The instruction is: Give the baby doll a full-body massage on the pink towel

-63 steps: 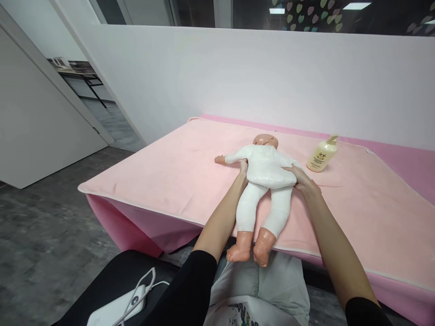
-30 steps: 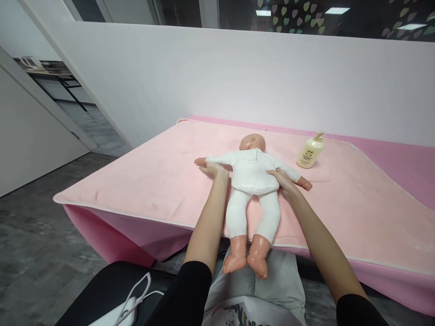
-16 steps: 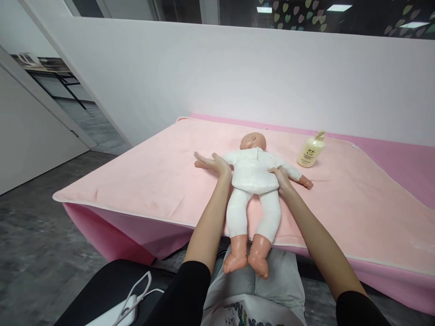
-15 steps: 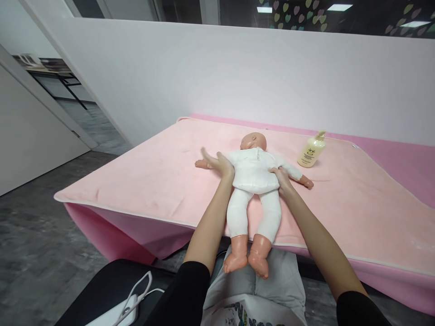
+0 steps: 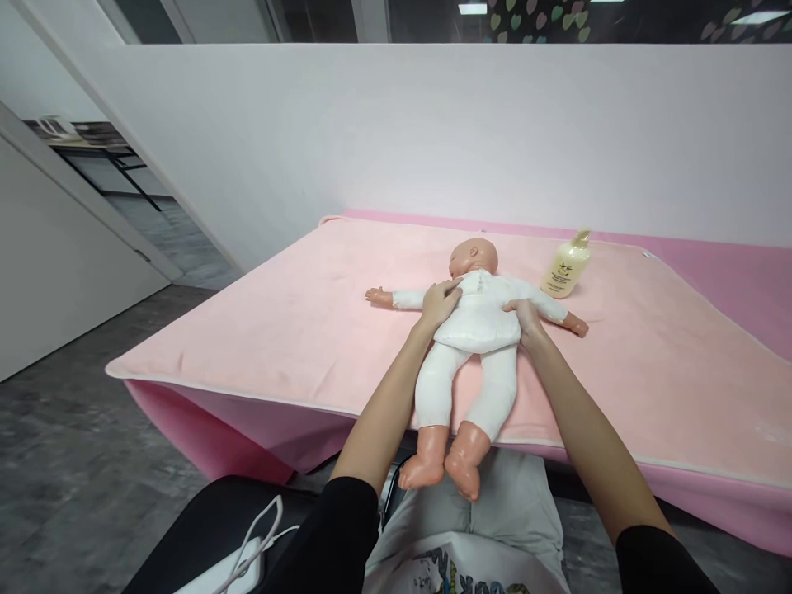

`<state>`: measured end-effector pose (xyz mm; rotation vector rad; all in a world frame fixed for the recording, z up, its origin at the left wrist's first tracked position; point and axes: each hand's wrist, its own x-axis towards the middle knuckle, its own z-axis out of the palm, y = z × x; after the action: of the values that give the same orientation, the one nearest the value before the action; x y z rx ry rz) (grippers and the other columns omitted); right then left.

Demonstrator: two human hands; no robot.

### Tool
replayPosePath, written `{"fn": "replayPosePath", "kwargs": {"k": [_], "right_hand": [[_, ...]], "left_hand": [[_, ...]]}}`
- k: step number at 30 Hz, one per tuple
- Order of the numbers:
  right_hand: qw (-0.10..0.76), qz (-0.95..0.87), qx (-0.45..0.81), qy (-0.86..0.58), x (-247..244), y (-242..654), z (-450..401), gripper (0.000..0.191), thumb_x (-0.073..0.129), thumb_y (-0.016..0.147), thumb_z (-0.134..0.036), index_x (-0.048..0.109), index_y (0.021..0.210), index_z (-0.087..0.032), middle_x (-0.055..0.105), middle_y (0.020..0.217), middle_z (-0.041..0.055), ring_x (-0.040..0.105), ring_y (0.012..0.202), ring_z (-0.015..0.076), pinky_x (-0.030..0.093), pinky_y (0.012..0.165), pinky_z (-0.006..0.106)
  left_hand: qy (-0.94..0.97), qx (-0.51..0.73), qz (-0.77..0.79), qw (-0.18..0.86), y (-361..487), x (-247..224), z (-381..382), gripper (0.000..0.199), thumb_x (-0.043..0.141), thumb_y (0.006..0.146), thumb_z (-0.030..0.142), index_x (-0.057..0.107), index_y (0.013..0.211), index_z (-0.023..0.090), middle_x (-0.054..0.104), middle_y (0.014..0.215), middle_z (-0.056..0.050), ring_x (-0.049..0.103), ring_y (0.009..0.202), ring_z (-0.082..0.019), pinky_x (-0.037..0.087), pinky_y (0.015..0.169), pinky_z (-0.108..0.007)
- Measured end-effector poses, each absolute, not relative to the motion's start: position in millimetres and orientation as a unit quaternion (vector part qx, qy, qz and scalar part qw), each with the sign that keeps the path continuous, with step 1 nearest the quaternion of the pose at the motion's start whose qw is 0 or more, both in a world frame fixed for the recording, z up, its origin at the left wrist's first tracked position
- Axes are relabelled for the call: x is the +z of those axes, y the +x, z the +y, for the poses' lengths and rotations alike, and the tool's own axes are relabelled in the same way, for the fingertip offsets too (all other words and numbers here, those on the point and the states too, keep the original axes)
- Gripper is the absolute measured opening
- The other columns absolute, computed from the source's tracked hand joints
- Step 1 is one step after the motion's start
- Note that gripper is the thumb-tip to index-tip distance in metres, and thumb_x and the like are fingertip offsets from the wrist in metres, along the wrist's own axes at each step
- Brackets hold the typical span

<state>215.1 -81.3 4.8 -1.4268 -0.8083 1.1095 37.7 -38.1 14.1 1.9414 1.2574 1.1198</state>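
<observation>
A baby doll (image 5: 478, 324) in white clothes lies stretched out on a pink blanket (image 5: 297, 322), its head turned to the left and both arms spread. Its bare feet stick out past the table's front edge, over my lap. My left hand (image 5: 440, 305) is wrapped around the doll's side at the chest, fingers over the white top. On the opposite side, at the waist, my right hand (image 5: 525, 318) grips the doll with the thumb on top; its other fingers are mostly hidden. A pale yellow pump bottle (image 5: 564, 268) stands beyond the doll's arm on the right.
A white wall (image 5: 396, 132) rises behind the table, with a window above it. At lower left, a black chair (image 5: 204, 528) carries a white device (image 5: 232, 569) with a cable. A door (image 5: 68, 239) is at far left.
My left hand, earlier open with fingers spread beside the doll's arm, has come onto its chest. The doll's upper body has shifted to the right and tilted slightly; my right hand stays at its waist.
</observation>
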Motion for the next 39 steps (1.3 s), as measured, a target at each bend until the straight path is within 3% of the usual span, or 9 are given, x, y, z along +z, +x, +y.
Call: {"fn": "replayPosePath", "kwargs": {"k": [3,5,8,11,15,23,31,39], "right_hand": [[0.524,-0.303,0.520,-0.602,7.0,222.1,-81.2,0.009,0.046,0.050,-0.017,0.043,0.058,-0.019,0.050,0.057,0.0003,0.047,0.058,0.0140,0.041,0.054,0.026],[0.504,-0.350,0.478,-0.628,9.8,224.9,-83.4,0.005,0.047,0.053,-0.020,0.045,0.057,-0.019,0.051,0.057,0.0008,0.047,0.060,0.0150,0.040,0.056,0.027],[0.420,-0.450,0.295,-0.730,15.7,225.6,-90.3,0.014,0.052,0.062,-0.031,0.051,0.057,-0.018,0.054,0.058,0.0057,0.052,0.071,0.0218,0.040,0.066,0.032],[0.324,-0.498,0.101,-0.798,21.9,223.5,-98.3,0.029,0.051,0.071,-0.041,0.058,0.060,-0.016,0.057,0.063,0.0134,0.056,0.083,0.0298,0.039,0.074,0.038],[0.348,-0.499,0.004,-0.794,25.3,222.7,-103.1,0.028,0.047,0.078,-0.034,0.064,0.067,-0.014,0.060,0.070,0.0168,0.057,0.090,0.0314,0.038,0.079,0.040],[0.344,-0.497,0.052,-0.795,20.3,231.5,-96.6,0.030,0.038,0.081,-0.033,0.063,0.074,-0.017,0.063,0.079,0.0137,0.056,0.083,0.0260,0.038,0.076,0.036],[0.455,-0.460,0.177,-0.742,3.9,237.5,-85.9,0.021,0.039,0.075,-0.035,0.052,0.070,-0.020,0.062,0.078,0.0046,0.052,0.078,0.0190,0.037,0.074,0.027],[0.480,-0.449,0.195,-0.728,-0.7,237.3,-83.8,0.018,0.039,0.072,-0.036,0.047,0.065,-0.021,0.059,0.074,0.0013,0.050,0.076,0.0168,0.037,0.070,0.025]], "left_hand": [[0.733,0.403,0.464,0.291,38.9,12.6,-37.3,0.035,0.049,0.081,0.023,0.062,0.114,0.024,0.059,0.122,-0.001,0.052,0.115,-0.022,0.028,0.106,-0.040],[0.736,0.400,0.456,0.301,39.1,11.5,-36.4,0.036,0.050,0.082,0.024,0.060,0.117,0.025,0.057,0.125,-0.001,0.048,0.120,-0.022,0.024,0.109,-0.040],[0.736,0.404,0.447,0.308,39.4,9.4,-35.8,0.037,0.050,0.082,0.024,0.059,0.117,0.025,0.056,0.125,-0.001,0.044,0.125,-0.022,0.020,0.111,-0.040],[0.729,0.428,0.441,0.301,41.0,5.9,-35.8,0.037,0.050,0.081,0.021,0.060,0.116,0.025,0.060,0.121,-0.001,0.046,0.123,-0.021,0.024,0.109,-0.040],[0.698,0.480,0.447,0.286,45.7,0.1,-36.1,0.034,0.049,0.080,0.019,0.064,0.111,0.022,0.064,0.116,-0.002,0.052,0.115,-0.020,0.033,0.104,-0.037],[0.609,0.582,0.434,0.319,56.9,3.7,-48.6,0.032,0.041,0.076,0.012,0.070,0.088,0.019,0.069,0.100,-0.001,0.061,0.097,-0.016,0.046,0.091,-0.030],[0.628,0.561,0.433,0.322,59.1,5.5,-49.3,0.029,0.042,0.074,0.011,0.070,0.075,0.019,0.071,0.086,0.000,0.062,0.084,-0.016,0.048,0.083,-0.028],[0.646,0.541,0.431,0.323,55.7,7.5,-45.7,0.029,0.041,0.074,0.012,0.070,0.073,0.019,0.071,0.086,0.000,0.062,0.084,-0.016,0.046,0.085,-0.029]]}}
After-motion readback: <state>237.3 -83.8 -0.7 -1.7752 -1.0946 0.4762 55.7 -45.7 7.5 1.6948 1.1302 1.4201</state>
